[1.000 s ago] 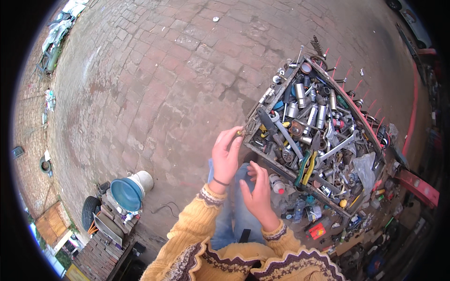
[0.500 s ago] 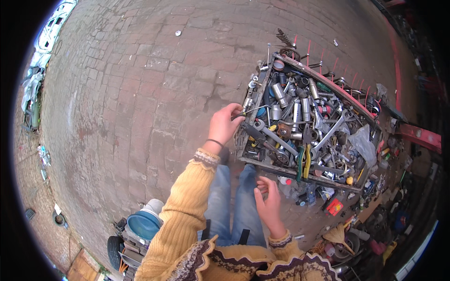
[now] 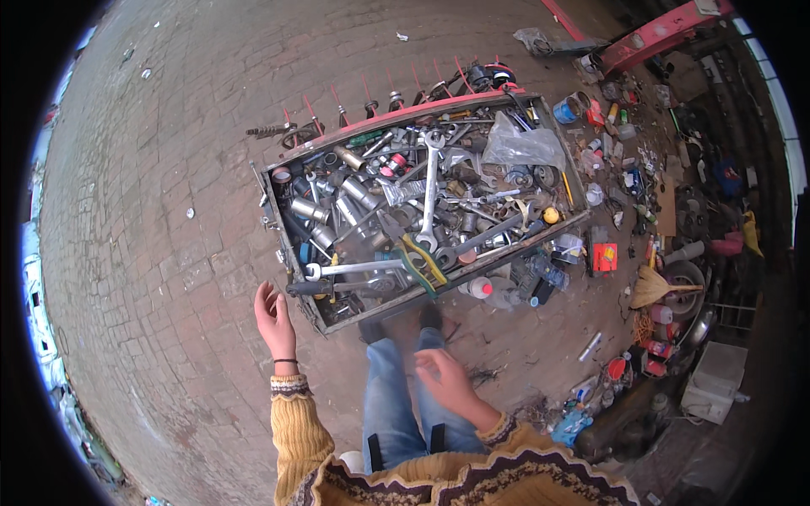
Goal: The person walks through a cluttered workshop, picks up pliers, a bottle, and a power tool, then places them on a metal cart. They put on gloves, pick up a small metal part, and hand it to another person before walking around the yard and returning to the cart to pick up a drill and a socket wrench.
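Note:
A wooden tray [image 3: 321,321] crammed with tools and metal parts stands in front of my feet. My left hand [image 3: 275,325] is raised just outside its near left corner, open, with nothing seen in it. A hammer with a dark handle [image 3: 309,288] lies inside that corner, beside a long combination wrench [image 3: 359,268]. Over the tray's near edge hang yellow-and-green handled pliers [image 3: 424,263]. Another large wrench [image 3: 431,190] lies across the middle among several sockets [image 3: 310,210]. My right hand [image 3: 451,381], a little blurred, hovers above my legs with fingers loosely bent and apart, touching no tool.
Red metal spikes with parts on them [image 3: 369,105] line the tray's far side. Plastic bottles [image 3: 504,293] and a red box [image 3: 604,257] lie right of my feet. Farther right are a straw broom [image 3: 662,287], a white container [image 3: 714,381] and a red beam [image 3: 662,35].
My view has turned right, so the tray now sits more to the left. My left hand has come off the tray's left edge; the thin dark-handled tool it held no longer shows in it.

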Motion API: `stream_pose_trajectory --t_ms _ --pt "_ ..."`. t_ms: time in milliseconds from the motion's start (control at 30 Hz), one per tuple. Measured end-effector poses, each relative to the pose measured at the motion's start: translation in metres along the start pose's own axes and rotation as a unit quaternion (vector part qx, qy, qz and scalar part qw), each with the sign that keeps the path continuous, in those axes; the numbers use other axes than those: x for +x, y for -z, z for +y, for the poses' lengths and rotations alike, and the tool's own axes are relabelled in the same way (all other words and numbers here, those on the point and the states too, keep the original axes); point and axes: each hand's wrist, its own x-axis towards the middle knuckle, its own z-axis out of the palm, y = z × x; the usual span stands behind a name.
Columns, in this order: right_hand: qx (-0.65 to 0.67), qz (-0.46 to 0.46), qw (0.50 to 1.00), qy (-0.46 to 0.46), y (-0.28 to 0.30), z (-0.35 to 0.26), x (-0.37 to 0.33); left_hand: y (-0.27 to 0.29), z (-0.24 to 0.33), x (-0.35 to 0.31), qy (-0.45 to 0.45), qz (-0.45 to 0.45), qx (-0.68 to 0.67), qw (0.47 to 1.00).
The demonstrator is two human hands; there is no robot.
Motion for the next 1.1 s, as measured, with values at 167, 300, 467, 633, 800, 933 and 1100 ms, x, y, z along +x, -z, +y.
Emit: stream_pose_trajectory --t_ms 167,300,467,633,800,933,1100 --pt "0.089 0.056 0.993 -0.052 0.020 0.042 -0.029 -0.008 0.026 -0.094 -0.042 0.071 0.098 0.992" --pt "0.206 0.112 0.969 -0.075 0.017 0.099 -0.048 -0.052 0.067 -0.175 -0.099 -0.239 0.067 0.964" --pt "0.602 0.128 0.782 -0.104 -0.012 0.180 -0.068 -0.158 0.108 -0.303 -0.155 -0.446 0.079 0.878" --pt "0.778 0.089 0.619 -0.062 0.036 0.265 -0.134 -0.256 0.101 -0.419 -0.237 -0.618 0.159 0.733" --pt "0.855 0.151 0.484 -0.108 0.166 0.351 -0.245 -0.340 0.091 -0.546 -0.239 -0.677 0.148 0.680" --pt "0.877 0.203 0.425 -0.097 0.282 0.386 -0.310 -0.402 0.090 -0.637 -0.248 -0.756 0.175 0.580" --pt "0.818 0.314 0.473 -0.094 0.394 0.411 -0.363 -0.450 0.092 -0.659 -0.233 -0.780 0.260 0.519"
